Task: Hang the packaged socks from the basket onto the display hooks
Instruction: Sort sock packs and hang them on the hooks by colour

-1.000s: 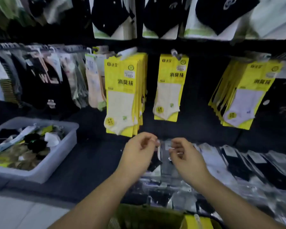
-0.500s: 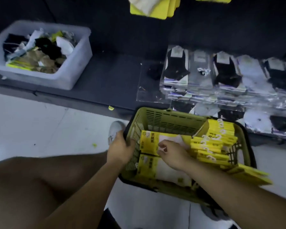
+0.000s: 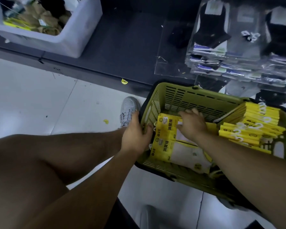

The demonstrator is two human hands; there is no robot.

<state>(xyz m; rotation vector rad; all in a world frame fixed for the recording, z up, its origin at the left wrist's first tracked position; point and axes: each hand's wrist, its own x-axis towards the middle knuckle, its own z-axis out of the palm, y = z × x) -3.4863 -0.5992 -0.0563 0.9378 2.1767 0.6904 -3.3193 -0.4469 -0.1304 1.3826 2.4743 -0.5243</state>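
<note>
The left hand (image 3: 137, 133) grips the green basket (image 3: 188, 99) by its side rim, steadying it. The right hand (image 3: 193, 125) lies spread and unclosed on the top yellow sock pack (image 3: 165, 123). Best pinch that pack's header, just left of the fingers, and lift one only.

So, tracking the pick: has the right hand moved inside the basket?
Yes: the right hand has reached farther toward the basket's far wall, across the yellow pack.

Right hand (image 3: 194, 128) on socks (image 3: 166, 125) in basket (image 3: 188, 100)
</note>
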